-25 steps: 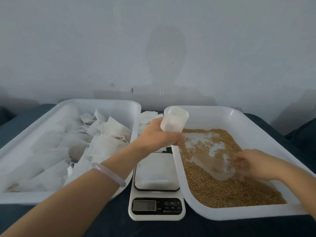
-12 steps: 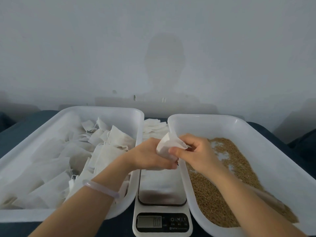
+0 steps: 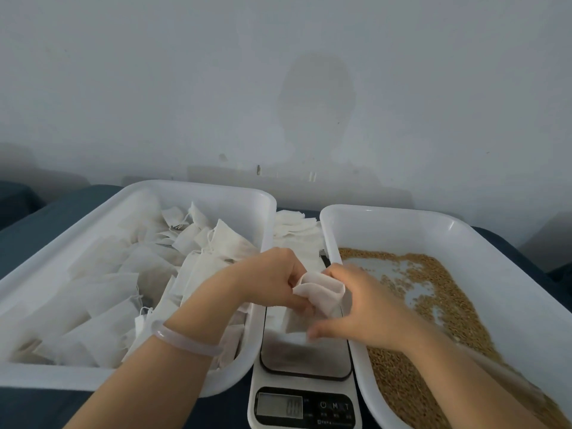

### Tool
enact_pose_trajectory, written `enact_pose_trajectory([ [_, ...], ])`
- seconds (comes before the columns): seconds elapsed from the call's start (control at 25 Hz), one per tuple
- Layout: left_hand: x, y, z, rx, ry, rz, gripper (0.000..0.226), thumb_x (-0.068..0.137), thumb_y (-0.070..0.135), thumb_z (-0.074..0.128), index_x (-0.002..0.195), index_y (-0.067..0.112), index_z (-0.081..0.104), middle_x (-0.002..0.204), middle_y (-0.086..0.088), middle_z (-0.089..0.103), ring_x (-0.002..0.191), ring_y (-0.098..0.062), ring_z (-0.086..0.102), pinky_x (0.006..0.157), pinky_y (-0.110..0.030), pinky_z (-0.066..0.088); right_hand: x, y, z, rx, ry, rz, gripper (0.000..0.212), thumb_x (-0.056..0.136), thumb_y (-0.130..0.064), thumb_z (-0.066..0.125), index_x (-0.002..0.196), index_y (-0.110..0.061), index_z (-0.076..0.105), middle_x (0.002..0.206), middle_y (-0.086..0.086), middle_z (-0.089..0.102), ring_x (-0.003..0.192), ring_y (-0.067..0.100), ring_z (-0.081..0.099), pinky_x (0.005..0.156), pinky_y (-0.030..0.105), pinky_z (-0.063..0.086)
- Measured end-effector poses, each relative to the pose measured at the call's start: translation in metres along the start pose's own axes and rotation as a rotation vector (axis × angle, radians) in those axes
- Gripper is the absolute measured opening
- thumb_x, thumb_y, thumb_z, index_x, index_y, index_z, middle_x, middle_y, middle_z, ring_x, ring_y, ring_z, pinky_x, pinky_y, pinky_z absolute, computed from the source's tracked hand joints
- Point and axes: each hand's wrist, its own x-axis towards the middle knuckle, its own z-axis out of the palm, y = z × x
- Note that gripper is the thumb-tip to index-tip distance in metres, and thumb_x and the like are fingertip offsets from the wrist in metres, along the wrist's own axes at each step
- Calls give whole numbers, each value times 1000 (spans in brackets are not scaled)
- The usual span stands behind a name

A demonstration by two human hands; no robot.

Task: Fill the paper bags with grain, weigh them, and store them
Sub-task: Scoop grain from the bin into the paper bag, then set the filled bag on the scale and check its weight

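A pale, stained wall [image 3: 278, 72] is being faced across a dark blue tabletop [image 3: 37, 407], on which two white trays are being carried side by side. The left tray [image 3: 201, 188] is being occupied by a heap of white bags [image 3: 102, 292], some with drawstrings showing. The floor of the right tray [image 3: 387, 212] is being partly covered by brown grain [image 3: 448, 292], with bare patches toward the far end. A scale [image 3: 305, 408] is being flanked by the two trays in the gap between them, its display turned toward the person and faint digits that look like zeros being shown. Behind it, a flat stack [image 3: 294, 227] of empty bags is being hemmed in by the tray walls.

Above the scale's platform, between the trays, a small white bag [image 3: 318, 289] is being held by both hands. Its left side is being gripped by the left hand [image 3: 272, 277], fingers curled and clamped on the paper. Its right edge is being gripped by the right hand [image 3: 368, 308], fingers likewise clamped on it, the thumb blurred below. Whether the platform is being touched by the bag's lower end cannot be told. A pale translucent bracelet [image 3: 185, 339] is being worn on the left wrist.
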Motion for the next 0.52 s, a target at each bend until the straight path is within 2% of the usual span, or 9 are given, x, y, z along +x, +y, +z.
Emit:
enact_pose_trajectory([
  [0.12, 0, 0, 0, 14, -36, 43, 23, 70, 23, 78, 59, 40, 67, 51, 18, 55, 49, 1, 46, 51, -12, 37, -1, 4, 2, -123, -86, 57, 42, 65, -59, 72, 99, -42, 54, 114, -19, 40, 110, 4, 33, 84, 27, 36],
  [0.16, 0, 0, 2, 25, -40, 44, 14, 69, 24, 79, 69, 37, 72, 56, 16, 60, 52, 1, 48, 54, -16, 42, -1, 4, 4, -148, -91, 55, 38, 69, -57, 69, 102, -41, 56, 117, -17, 39, 114, 7, 28, 88, 29, 33],
  [0.24, 2, 0, 3, 97, -24, 38, 13, 69, 26, 78, 81, 28, 75, 64, 10, 64, 55, -1, 50, 61, -24, 49, 1, 3, 7, -198, -105, 43, 28, 75, -55, 64, 98, -41, 56, 119, -15, 41, 119, 11, 26, 94, 32, 31],
  [0.32, 3, 0, 2, 163, -42, 28, 7, 70, 25, 76, 74, 25, 70, 61, 9, 61, 53, -2, 47, 56, -23, 46, 2, 0, 10, -268, -111, 39, 15, 80, -49, 59, 89, -41, 50, 120, -11, 46, 124, 16, 31, 101, 36, 30],
  [0.36, 3, 1, 2, 199, -72, 28, 11, 70, 24, 75, 68, 26, 64, 59, 10, 56, 52, -3, 46, 53, -20, 42, 3, -2, 11, -315, -106, 34, 10, 82, -44, 57, 87, -40, 49, 121, -9, 48, 124, 18, 33, 102, 37, 28],
  [0.44, 5, 5, 5, 318, -144, 11, 23, 72, 26, 74, 64, 27, 53, 60, 10, 51, 57, -5, 47, 51, -19, 37, 4, -8, 12, -402, -100, 16, 4, 85, -32, 56, 88, -35, 55, 118, -5, 51, 123, 18, 34, 99, 37, 25],
  [0.52, 9, 9, 11, 446, -161, -5, 25, 76, 27, 70, 64, 22, 49, 62, 8, 49, 61, -11, 47, 50, -20, 35, 5, -17, 9, -494, -146, -10, 4, 84, -33, 59, 83, -29, 58, 105, -4, 54, 119, 14, 35, 92, 37, 24],
])
